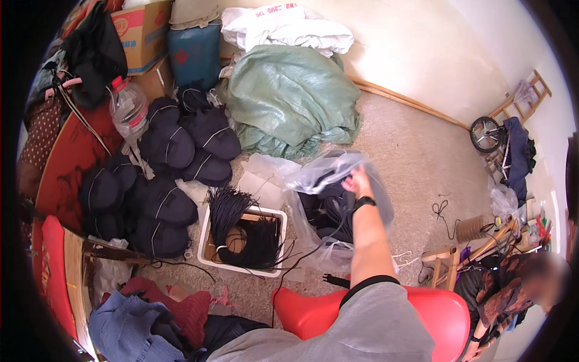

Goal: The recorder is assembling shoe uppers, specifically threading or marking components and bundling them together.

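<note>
My right hand (357,183), with a dark band on the wrist, reaches forward over a large clear plastic bag (377,175). Its fingers are closed on the bag's upper edge. Inside the open bag lie dark loops of cord or strip (332,208), partly veiled by the plastic. Left of the bag stands a white rectangular basket (203,244). A bundle of thin black cords (232,208) rests in it, part hanging over the far rim. A long dark cord (295,265) trails from the bag toward a red plastic stool (307,311) beneath my arm. My left hand is out of view.
Several dark tied bundles (175,145) are piled at left beside a large plastic bottle (128,108). A green tarp heap (289,99) lies behind the bag. Long wooden poles (410,104) run along the wall. Another person (503,295) is at lower right, near a twine spool (473,230).
</note>
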Motion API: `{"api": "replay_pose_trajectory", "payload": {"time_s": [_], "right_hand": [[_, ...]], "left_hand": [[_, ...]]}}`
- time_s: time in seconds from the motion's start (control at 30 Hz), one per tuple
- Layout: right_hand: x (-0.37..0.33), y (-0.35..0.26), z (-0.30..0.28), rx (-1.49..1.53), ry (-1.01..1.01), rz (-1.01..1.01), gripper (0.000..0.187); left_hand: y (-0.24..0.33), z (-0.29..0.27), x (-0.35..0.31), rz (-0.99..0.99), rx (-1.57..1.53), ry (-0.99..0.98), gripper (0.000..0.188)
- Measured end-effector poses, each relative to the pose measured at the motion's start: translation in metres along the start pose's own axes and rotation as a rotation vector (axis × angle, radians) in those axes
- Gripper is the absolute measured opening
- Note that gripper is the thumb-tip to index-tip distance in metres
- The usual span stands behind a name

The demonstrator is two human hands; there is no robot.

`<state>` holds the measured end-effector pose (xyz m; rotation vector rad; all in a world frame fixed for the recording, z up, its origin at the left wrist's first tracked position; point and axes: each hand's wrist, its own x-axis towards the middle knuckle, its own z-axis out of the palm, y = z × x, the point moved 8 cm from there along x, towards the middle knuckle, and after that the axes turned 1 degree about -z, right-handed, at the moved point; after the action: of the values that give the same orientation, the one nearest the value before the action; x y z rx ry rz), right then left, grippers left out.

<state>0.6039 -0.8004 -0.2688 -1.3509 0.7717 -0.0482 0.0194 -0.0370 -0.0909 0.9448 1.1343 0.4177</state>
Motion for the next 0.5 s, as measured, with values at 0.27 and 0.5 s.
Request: {"api": "replay_pose_trajectory", "payload": {"time_s": [0.27, 0.5], "right_hand": [[-0.002, -0.124, 0.006, -0.332, -0.167, -0.148, 0.049], [-0.004, -0.152, 0.002, -0.371, -0.254, -0.359, 0.039]], "left_hand": [[0.0, 0.006, 0.005, 0.007, 0.104, -0.015, 0.063], [0.007, 0.02, 0.015, 0.026, 0.191, -0.068, 0.063]]}}
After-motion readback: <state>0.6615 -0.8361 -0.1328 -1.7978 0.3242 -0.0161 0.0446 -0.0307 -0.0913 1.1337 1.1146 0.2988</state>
